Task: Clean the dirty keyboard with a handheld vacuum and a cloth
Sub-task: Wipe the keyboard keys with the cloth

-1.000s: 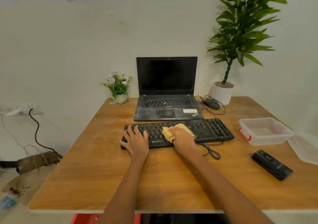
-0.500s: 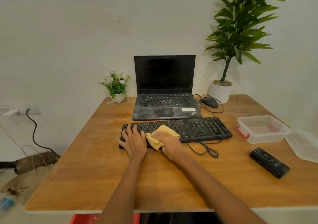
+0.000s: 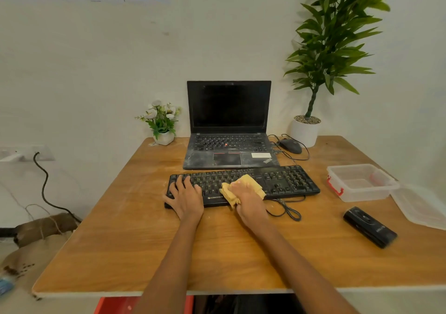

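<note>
Head view: the right hand point(image 3: 249, 200), pressing a yellow cloth point(image 3: 243, 187) with curled fingers, has slid rightward from beside the left hand point(image 3: 187, 199), which stays flat on the black keyboard point(image 3: 289, 181). The keyboard's long axis runs left-right under both hands.

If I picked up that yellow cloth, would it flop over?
Probably yes: the cloth already bunches in folds under the right hand, so it looks soft. It seems light too, and unlikely to slip on the keyboard.
</note>
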